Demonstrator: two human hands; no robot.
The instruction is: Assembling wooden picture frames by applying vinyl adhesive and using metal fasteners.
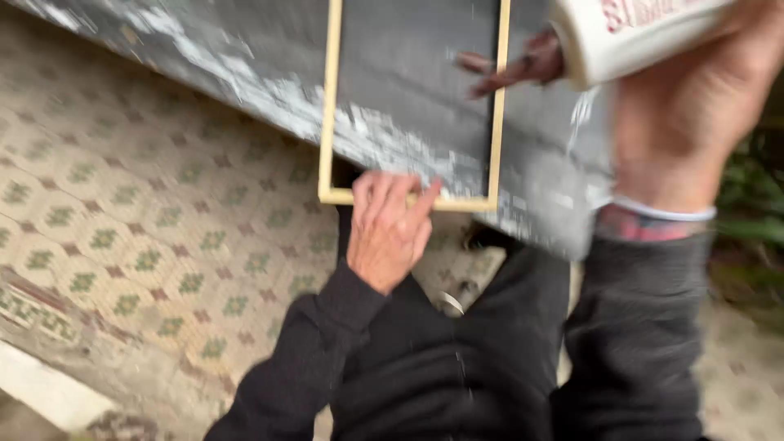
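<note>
**Hands at a wooden frame, bottle tipped toward it**

A pale, thin-railed rectangular wooden frame [331, 106] lies on a dark grey worktop streaked with white [245, 57] in the upper middle of the picture. Its long axis runs up and down the frame, tilting slightly; its near short rail sits at centre, and its far end is cut off by the top edge. The dark surface shows through its open middle.

The left hand [388, 229], at centre, rests on the near short rail with fingers curled loosely over it and the thumb along the wood (pressing rather than clenching, as far as the blur allows).

The right hand [686, 114], in the upper right, is wrapped tightly around a white plastic bottle with red print [629, 33]. The bottle lies nearly horizontal, its long axis running left to right, and its dark reddish nozzle [514, 69] points left toward the frame's right-hand long rail. The bottle's rear end is cut off by the top edge, and the nozzle tip is smeared by motion, so whether it touches the wood cannot be told.

Dark sleeves fill the lower middle. A patterned tile floor in cream and green [147, 237] spreads across the left.
</note>
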